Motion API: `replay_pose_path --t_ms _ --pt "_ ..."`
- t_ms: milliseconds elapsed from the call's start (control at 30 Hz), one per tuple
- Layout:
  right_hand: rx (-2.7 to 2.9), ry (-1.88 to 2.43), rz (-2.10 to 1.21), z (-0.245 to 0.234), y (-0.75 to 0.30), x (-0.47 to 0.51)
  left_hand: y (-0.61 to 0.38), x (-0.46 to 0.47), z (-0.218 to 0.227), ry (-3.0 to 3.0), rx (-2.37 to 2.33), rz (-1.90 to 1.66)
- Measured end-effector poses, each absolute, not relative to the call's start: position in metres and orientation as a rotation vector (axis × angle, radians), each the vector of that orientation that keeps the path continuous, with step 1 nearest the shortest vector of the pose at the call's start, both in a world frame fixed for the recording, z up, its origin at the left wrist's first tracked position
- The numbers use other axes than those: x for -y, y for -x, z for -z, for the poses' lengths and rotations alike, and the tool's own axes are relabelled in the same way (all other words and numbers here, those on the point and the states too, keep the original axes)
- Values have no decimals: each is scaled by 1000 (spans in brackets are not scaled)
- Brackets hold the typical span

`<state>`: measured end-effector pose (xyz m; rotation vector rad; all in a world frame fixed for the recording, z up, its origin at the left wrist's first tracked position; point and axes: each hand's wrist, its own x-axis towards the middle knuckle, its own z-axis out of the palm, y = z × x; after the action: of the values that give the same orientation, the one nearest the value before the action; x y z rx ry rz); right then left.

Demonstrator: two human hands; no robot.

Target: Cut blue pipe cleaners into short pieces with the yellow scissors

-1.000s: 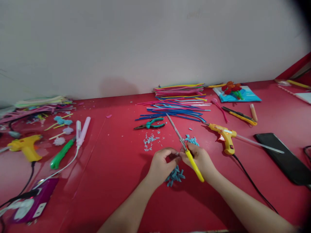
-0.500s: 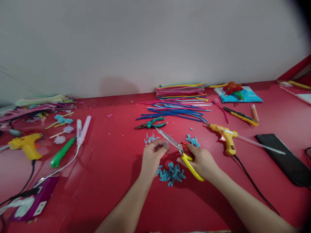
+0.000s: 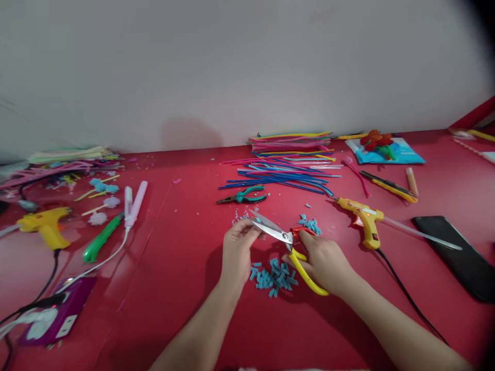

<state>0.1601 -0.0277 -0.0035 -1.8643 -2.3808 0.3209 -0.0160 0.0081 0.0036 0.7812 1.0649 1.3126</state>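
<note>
My right hand (image 3: pixel 323 260) is closed around scissors (image 3: pixel 273 230) with one yellow and one red handle. Their blades are parted and point left, the tips beside my left hand (image 3: pixel 240 247). That hand pinches a small blue piece (image 3: pixel 258 220), mostly hidden by the fingers, between the blades. Below the scissors lies a pile of short blue cut pieces (image 3: pixel 274 278). A smaller heap of blue pieces with trimmed ends (image 3: pixel 310 224) sits just beyond my right hand. Tiny pale-blue clippings (image 3: pixel 240 214) are scattered behind my left fingers.
Teal-handled pliers (image 3: pixel 245 196) and bundled pipe cleaners (image 3: pixel 286 175) lie farther back. At right are a yellow glue gun (image 3: pixel 365 219) and black phone (image 3: pixel 454 252). Leftward are another glue gun (image 3: pixel 48 226), a pink straightener (image 3: pixel 135 206), a green-handled tool (image 3: pixel 100 239) and a purple power strip (image 3: pixel 58 314).
The scissor blades have opened and moved over to my left fingertips, around the small blue piece. My left hand has turned slightly and shifted a little left.
</note>
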Motion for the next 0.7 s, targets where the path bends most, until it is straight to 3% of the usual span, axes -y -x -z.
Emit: replay_pose_path --t_ms 700 --pt "2417 1838 -317 2 -161 27 16 -7 -4 -761 -976 -1329"
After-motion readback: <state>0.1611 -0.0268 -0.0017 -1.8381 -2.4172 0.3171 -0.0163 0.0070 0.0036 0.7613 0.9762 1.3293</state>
